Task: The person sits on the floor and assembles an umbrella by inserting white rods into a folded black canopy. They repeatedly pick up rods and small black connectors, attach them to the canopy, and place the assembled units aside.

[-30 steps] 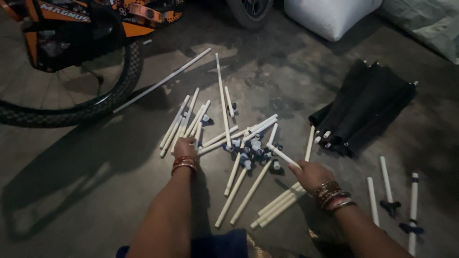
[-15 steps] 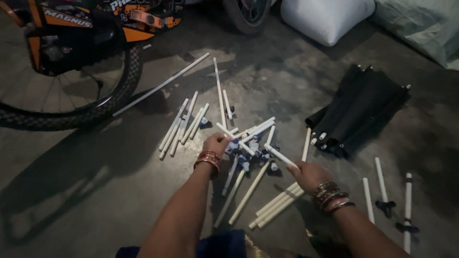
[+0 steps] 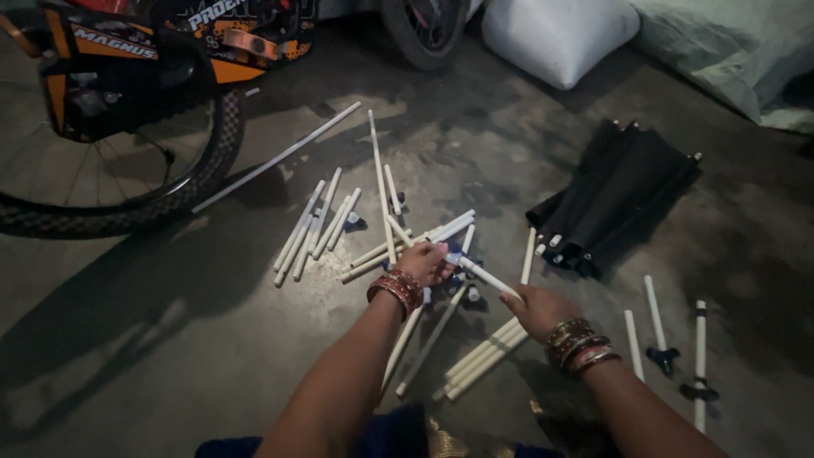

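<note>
We see the right hand (image 3: 536, 309) pinching one white tube (image 3: 485, 276) by its end, the left hand (image 3: 421, 262) closed on its other end above the pile (image 3: 407, 246) on the floor (image 3: 170, 339).

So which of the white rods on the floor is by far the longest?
The long white rod lying diagonally beside the bicycle wheel, apart from the pile. It clearly outstretches the short rods heaped near the hands.
</note>
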